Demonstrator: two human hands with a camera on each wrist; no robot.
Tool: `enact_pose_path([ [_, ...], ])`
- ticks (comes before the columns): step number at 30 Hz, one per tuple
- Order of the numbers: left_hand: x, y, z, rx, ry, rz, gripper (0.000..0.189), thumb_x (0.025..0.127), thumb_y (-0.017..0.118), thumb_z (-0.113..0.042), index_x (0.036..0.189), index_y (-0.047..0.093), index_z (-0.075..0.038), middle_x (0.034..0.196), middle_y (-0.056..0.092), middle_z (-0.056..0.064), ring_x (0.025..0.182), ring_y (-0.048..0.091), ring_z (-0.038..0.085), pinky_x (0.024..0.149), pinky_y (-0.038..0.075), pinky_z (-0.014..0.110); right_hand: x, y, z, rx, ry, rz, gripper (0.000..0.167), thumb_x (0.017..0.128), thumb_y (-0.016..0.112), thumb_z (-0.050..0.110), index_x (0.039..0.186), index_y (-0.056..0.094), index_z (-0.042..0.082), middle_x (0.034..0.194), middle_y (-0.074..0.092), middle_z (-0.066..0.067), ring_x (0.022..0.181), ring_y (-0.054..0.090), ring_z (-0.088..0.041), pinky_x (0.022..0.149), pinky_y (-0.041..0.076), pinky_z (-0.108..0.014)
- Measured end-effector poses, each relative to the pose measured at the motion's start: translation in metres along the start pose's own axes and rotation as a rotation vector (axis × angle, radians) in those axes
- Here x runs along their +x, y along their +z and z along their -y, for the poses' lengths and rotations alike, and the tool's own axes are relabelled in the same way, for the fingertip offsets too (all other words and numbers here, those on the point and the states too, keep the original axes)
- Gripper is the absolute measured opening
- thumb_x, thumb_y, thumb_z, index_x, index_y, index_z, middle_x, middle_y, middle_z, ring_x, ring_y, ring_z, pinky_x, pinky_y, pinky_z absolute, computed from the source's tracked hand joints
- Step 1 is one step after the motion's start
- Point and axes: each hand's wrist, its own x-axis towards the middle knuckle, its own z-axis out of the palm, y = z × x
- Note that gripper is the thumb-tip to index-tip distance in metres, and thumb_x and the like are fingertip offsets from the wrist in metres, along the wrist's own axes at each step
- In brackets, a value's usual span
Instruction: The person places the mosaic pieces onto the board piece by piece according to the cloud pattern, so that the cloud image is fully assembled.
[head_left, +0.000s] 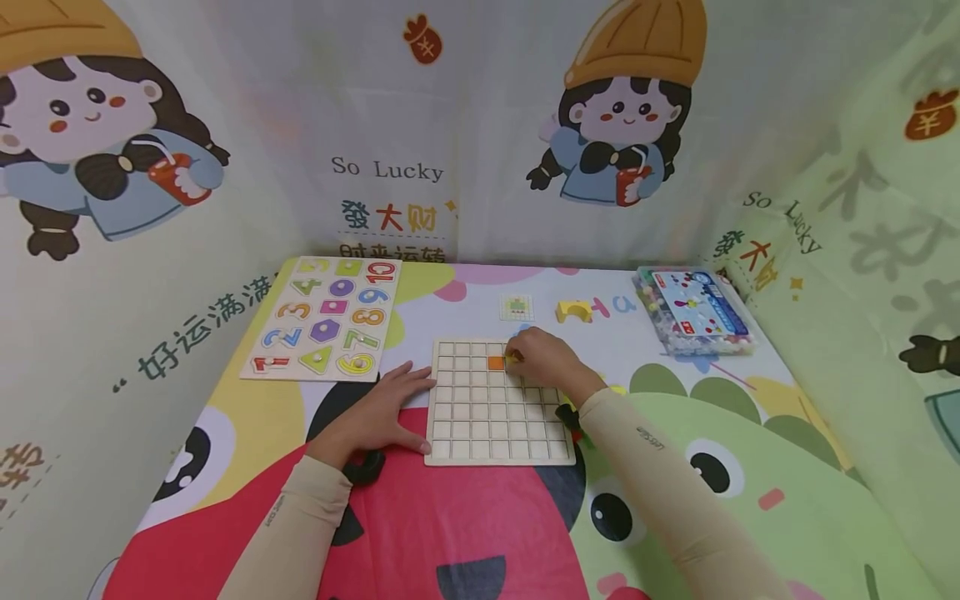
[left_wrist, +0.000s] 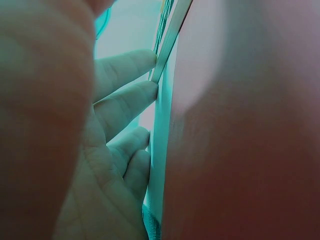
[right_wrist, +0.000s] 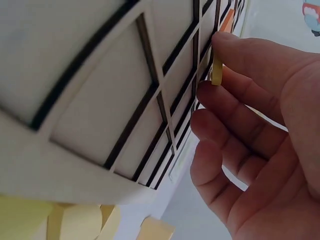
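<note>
A pale wooden grid board lies on the patterned tablecloth. In its second row from the far side sits one orange tile, whose edge also shows in the right wrist view. Just right of that tile, my right hand pinches a small yellow tile between thumb and forefinger, on edge at the grid. My left hand rests at the board's left side, fingers spread, with fingertips and thumb touching its edge. In the left wrist view those fingers press against the board's side.
A number puzzle board lies far left. Beyond the grid are a small pattern card and a yellow arch-shaped block. A clear box of small coloured pieces stands back right. Loose blocks, partly hidden by my right forearm, lie beside the grid.
</note>
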Motion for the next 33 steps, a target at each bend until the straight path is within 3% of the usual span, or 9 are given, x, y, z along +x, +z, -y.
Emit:
enact_pose_path([
  [8,0.001,0.0,-0.003,0.005,0.001,0.003,0.107,0.07,0.096,-0.05,0.161,0.047,-0.022,0.173,0.033,0.002,0.165,0.012,0.036,0.116,0.048,0.061,0.0,-0.002,0.002,0.062,0.068,0.029,0.019,0.097,0.079,0.026,0.11,0.079,0.012,0.105,0.074,-0.002,0.096,0.061,-0.018,0.091,0.058,-0.038],
  [20,-0.001,-0.001,-0.003,0.004,-0.008,0.006,0.108,0.07,0.096,-0.051,0.161,0.046,-0.021,0.173,0.033,0.002,0.165,0.012,0.036,0.116,0.048,0.06,0.002,0.001,0.0,0.173,0.085,0.029,0.008,0.097,0.08,0.022,0.1,0.077,0.014,0.093,0.071,0.0,0.087,0.058,-0.016,0.081,0.055,-0.034],
  [25,-0.001,0.001,-0.003,-0.001,-0.01,0.006,0.107,0.07,0.096,-0.051,0.161,0.047,-0.021,0.173,0.033,0.003,0.165,0.012,0.037,0.116,0.048,0.061,0.001,0.003,0.001,0.2,0.096,0.033,0.009,0.097,0.079,0.021,0.102,0.077,0.013,0.094,0.071,-0.001,0.088,0.059,-0.018,0.083,0.055,-0.036],
  [30,-0.003,0.0,-0.003,-0.02,-0.014,0.006,0.107,0.07,0.096,-0.051,0.16,0.047,-0.021,0.173,0.033,0.003,0.165,0.012,0.037,0.115,0.048,0.061,-0.002,0.002,0.006,0.173,0.12,0.042,0.021,0.097,0.08,0.022,0.115,0.078,0.011,0.102,0.073,-0.002,0.092,0.059,-0.017,0.088,0.057,-0.037],
  [33,-0.003,0.0,-0.003,-0.021,-0.015,0.005,0.107,0.07,0.096,-0.05,0.16,0.047,-0.021,0.173,0.033,0.003,0.165,0.012,0.037,0.115,0.049,0.06,-0.007,0.001,0.01,0.109,0.09,0.036,0.017,0.097,0.08,0.021,0.11,0.079,0.011,0.094,0.072,-0.003,0.086,0.057,-0.018,0.081,0.055,-0.036],
])
